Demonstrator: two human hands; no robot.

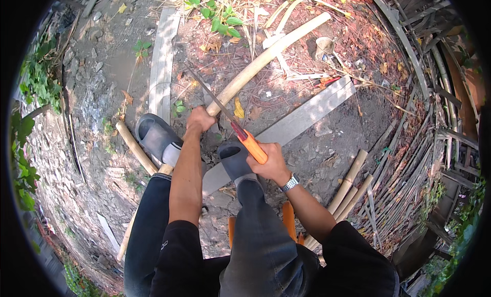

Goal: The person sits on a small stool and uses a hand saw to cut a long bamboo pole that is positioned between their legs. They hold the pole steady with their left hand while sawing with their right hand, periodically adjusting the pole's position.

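Observation:
My left hand (201,119) is closed on the near end of a pale, peeled wooden pole (271,52), which slants away to the far right. In my right hand (272,163), with a metal watch on the wrist, is the orange and red handle of a handsaw (252,146). Its long thin blade is seen nearly edge-on, so its teeth cannot be made out. The blade crosses the pole just past my left hand; whether it touches the wood I cannot tell. My feet, in dark slide sandals (156,136), stand either side of the pole's near end.
A grey flat board (312,110) lies under my right foot, and another board (164,56) lies far left. Shorter poles (350,179) rest at the right, one pole (134,146) by my left foot. An orange seat (289,220) shows beneath me. Stacked sticks (394,194) line the right.

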